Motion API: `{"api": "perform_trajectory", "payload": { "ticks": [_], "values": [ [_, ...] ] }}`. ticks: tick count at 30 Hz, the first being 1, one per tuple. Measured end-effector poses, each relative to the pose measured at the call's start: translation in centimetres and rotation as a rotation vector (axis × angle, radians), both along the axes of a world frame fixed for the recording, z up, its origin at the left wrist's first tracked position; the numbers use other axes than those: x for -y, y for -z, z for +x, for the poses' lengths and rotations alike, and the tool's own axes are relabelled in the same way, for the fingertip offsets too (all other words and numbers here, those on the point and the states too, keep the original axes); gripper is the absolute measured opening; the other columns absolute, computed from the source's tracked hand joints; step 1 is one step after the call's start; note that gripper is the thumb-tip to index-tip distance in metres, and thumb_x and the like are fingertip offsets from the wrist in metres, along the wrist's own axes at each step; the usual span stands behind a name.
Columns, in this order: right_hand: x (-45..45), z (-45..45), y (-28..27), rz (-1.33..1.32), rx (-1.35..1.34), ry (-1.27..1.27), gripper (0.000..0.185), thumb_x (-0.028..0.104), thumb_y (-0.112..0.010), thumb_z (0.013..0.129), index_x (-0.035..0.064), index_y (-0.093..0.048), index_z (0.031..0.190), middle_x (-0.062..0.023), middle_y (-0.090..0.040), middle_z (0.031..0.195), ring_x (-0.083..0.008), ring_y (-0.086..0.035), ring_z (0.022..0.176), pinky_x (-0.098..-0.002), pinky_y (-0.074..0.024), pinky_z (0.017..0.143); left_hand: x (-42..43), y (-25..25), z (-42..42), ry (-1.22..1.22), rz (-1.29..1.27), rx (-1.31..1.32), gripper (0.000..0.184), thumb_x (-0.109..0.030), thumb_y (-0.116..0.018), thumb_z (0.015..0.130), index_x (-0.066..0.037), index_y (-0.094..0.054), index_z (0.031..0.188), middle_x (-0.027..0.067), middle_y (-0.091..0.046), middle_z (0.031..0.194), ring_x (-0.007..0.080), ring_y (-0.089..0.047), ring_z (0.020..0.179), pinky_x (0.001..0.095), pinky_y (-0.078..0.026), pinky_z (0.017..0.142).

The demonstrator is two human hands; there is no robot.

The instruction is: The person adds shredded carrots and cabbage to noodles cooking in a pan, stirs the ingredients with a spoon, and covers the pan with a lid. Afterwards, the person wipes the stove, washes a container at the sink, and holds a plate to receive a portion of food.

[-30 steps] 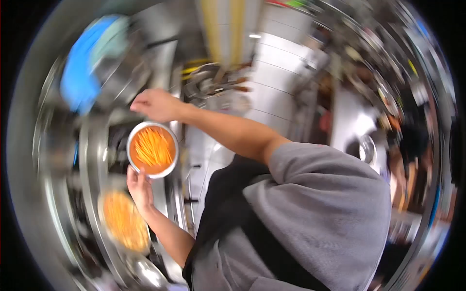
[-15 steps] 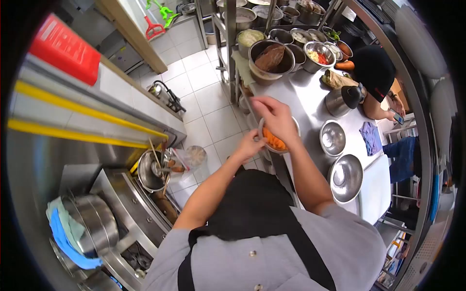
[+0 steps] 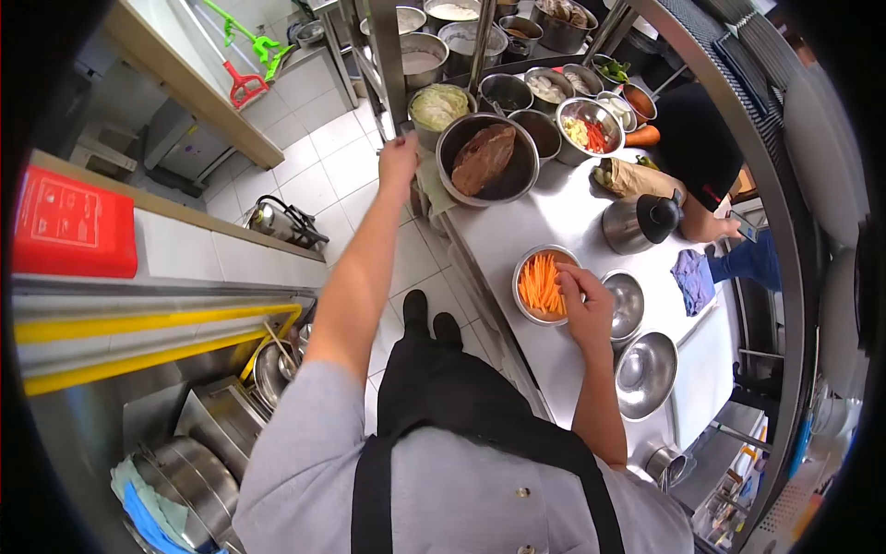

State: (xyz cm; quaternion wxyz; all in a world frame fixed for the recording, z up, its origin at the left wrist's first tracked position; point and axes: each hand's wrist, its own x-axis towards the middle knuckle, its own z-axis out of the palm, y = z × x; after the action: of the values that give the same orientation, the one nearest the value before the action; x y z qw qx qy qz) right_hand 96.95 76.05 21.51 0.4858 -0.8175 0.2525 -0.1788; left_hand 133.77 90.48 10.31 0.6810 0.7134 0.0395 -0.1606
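Note:
A steel bowl [image 3: 520,307] of carrot strips [image 3: 541,283] rests on the metal table. My right hand [image 3: 591,309] is at the bowl's right rim, its curled fingertips over the carrots; whether it pinches a strip or the rim is hidden. My left hand [image 3: 399,162] reaches far forward, closed, beside the rack post and the table's far left corner. What it holds, if anything, I cannot make out. Close to it are a pale green cloth [image 3: 432,187], a pot of shredded cabbage [image 3: 438,107] and a large bowl [image 3: 449,152] with a piece of meat [image 3: 484,159].
Two steel bowls, a smaller one [image 3: 625,303] and a larger one [image 3: 648,374], stand right of the carrots. Beyond are a steel jug [image 3: 630,224], a purple cloth [image 3: 694,278] and a white board [image 3: 709,388]. Another person's hand [image 3: 726,227] holds a phone across the table.
The carrot bowl, earlier held by my left hand at the table's edge, now rests on the table. My left hand has moved forward and left; my right hand has moved right with the bowl.

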Motion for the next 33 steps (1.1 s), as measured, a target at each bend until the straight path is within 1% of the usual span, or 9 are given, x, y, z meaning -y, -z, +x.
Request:
{"api": "perform_trajectory", "payload": {
  "ticks": [3, 10, 11, 14, 18, 24, 26, 30, 33],
  "values": [
    [-0.6, -0.2, -2.4, -0.091, -0.009, 0.063, 0.019, 0.011, -0.063, 0.097, 0.0015, -0.071, 0.112, -0.0083, -0.071, 0.091, -0.0138, -0.066, 0.084, -0.0279, -0.0509, 0.077, 2.1, 2.9, 7.2, 0.192, 0.277, 0.122, 0.022, -0.014, -0.057, 0.094, 0.006, -0.059, 0.103, 0.0109, -0.061, 0.086, 0.0192, -0.064, 0.076, 0.0344, -0.061, 0.065],
    [-3.8, 4.0, -6.5, -0.165, 0.036, -0.022, 0.018, 0.008, -0.062, 0.097, -0.0002, -0.071, 0.111, -0.0078, -0.071, 0.092, -0.0127, -0.066, 0.085, -0.0253, -0.0508, 0.077, 0.6, 0.5, 4.2, 0.044, -0.142, -0.016, 0.003, 0.003, -0.052, 0.089, 0.005, -0.052, 0.089, 0.0122, -0.057, 0.091, 0.0261, -0.067, 0.080, 0.0400, -0.066, 0.072],
    [-4.4, 5.3, -6.9, -0.177, 0.090, -0.095, 0.019, 0.009, -0.064, 0.095, 0.0003, -0.071, 0.110, -0.0102, -0.071, 0.092, -0.0164, -0.067, 0.084, -0.0270, -0.0507, 0.077, -0.7, 1.2, 3.5, -0.025, -0.217, -0.019, 0.011, 0.001, -0.055, 0.088, 0.004, -0.051, 0.078, 0.0138, -0.058, 0.091, 0.0243, -0.066, 0.078, 0.0386, -0.065, 0.062],
    [-7.7, 10.3, -9.4, -0.153, 0.164, -0.317, 0.021, 0.007, -0.068, 0.093, -0.0013, -0.070, 0.112, -0.0118, -0.071, 0.097, -0.0179, -0.069, 0.090, -0.0291, -0.0520, 0.081, -5.8, 0.8, -0.1, -0.155, -0.070, 0.111, 0.016, -0.002, -0.056, 0.089, 0.001, -0.048, 0.075, 0.0128, -0.058, 0.089, 0.0232, -0.066, 0.078, 0.0369, -0.065, 0.061],
    [-13.0, 17.3, -5.1, -0.363, 0.150, -0.606, 0.042, 0.009, -0.073, 0.084, -0.0015, -0.062, 0.124, -0.0179, -0.068, 0.112, -0.0317, -0.068, 0.099, -0.0408, -0.0529, 0.090, -14.1, -2.9, -8.8, -0.323, 0.003, 0.154, 0.025, -0.004, -0.056, 0.095, 0.001, -0.044, 0.073, 0.0086, -0.055, 0.078, 0.0174, -0.064, 0.072, 0.0382, -0.067, 0.070],
    [-26.1, 19.0, 2.8, -0.608, 0.297, -0.941, 0.078, 0.022, -0.082, 0.075, -0.0079, -0.043, 0.136, -0.0296, -0.055, 0.123, -0.0430, -0.059, 0.110, -0.0488, -0.0505, 0.092, -23.8, -1.9, -22.6, -0.735, 0.487, 0.119, 0.025, -0.007, -0.060, 0.091, -0.003, -0.049, 0.069, 0.0059, -0.055, 0.061, 0.0142, -0.061, 0.060, 0.0351, -0.060, 0.056],
    [-30.9, 16.2, 1.9, -0.575, 0.146, -1.063, 0.077, 0.024, -0.083, 0.071, -0.0090, -0.046, 0.130, -0.0266, -0.057, 0.113, -0.0417, -0.059, 0.107, -0.0480, -0.0512, 0.091, -26.6, -3.3, -27.9, -0.896, 0.639, 0.156, 0.020, -0.015, -0.064, 0.084, -0.001, -0.055, 0.072, 0.0205, -0.064, 0.069, 0.0360, -0.060, 0.058, 0.0471, -0.046, 0.056],
    [-40.8, 10.3, 2.0, -0.707, 0.366, -1.373, 0.072, 0.031, -0.086, 0.064, -0.0015, -0.055, 0.120, -0.0202, -0.060, 0.111, -0.0385, -0.060, 0.106, -0.0480, -0.0499, 0.088, -32.9, -5.1, -37.2, -1.232, 0.492, 0.048, 0.019, -0.017, -0.063, 0.086, -0.001, -0.057, 0.076, 0.0179, -0.066, 0.073, 0.0343, -0.066, 0.066, 0.0465, -0.049, 0.062],
    [-46.9, 3.6, -1.1, -0.685, 0.615, -1.560, 0.068, 0.029, -0.085, 0.067, 0.0010, -0.055, 0.121, -0.0213, -0.057, 0.116, -0.0411, -0.054, 0.110, -0.0484, -0.0456, 0.094, -36.2, -7.9, -44.5, -1.505, 0.653, 0.062, 0.021, -0.018, -0.062, 0.086, 0.000, -0.057, 0.077, 0.0231, -0.065, 0.080, 0.0438, -0.064, 0.077, 0.0483, -0.050, 0.068]
  ]
}}
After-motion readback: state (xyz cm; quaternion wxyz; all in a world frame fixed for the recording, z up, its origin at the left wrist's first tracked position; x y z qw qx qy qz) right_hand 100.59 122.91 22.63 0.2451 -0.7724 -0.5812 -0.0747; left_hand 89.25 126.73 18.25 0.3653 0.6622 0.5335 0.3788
